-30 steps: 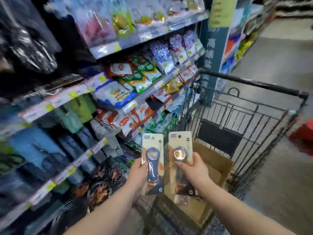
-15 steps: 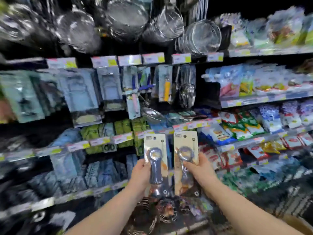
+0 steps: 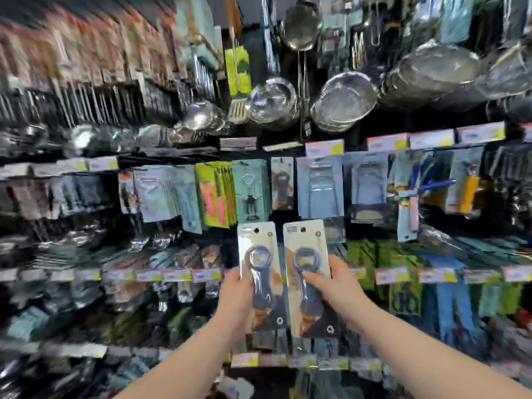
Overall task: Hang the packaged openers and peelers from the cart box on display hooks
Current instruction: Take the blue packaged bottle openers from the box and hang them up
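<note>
While the left hand grips one carded opener and the right hand grips a second opener card, both upright and side by side, blurred packaged tools hang on display hooks behind, under steel strainers.

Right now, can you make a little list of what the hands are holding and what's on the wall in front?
left hand: holds a packaged bottle opener, upright
right hand: holds a second packaged bottle opener, upright
the two packs: side by side, hang holes at the top
in front: carded kitchen tools hanging in a row
up high: metal strainers hanging
shelf edges: price tags
sharpness: edges of the picture blurred
</note>
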{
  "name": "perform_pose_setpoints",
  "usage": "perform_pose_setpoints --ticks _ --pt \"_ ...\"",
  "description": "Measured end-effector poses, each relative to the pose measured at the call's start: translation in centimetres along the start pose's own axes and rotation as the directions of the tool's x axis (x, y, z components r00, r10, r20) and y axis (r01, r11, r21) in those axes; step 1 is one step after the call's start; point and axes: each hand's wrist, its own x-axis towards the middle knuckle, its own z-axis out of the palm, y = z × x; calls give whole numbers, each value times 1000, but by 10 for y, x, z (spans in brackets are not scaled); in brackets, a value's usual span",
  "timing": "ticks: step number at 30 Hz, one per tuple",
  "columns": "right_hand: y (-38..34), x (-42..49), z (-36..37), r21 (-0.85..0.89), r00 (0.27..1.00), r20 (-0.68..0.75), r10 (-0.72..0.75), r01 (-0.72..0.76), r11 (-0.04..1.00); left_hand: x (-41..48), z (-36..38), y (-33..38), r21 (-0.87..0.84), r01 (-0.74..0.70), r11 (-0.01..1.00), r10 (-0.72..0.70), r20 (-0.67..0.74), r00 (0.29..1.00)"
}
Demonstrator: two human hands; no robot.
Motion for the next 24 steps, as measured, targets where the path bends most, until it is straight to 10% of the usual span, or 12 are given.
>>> perform_pose_setpoints --ticks 24 --pt "-37 272 27 100 970 -35 -241 243 965 220 43 52 -70 -143 987 137 -86 987"
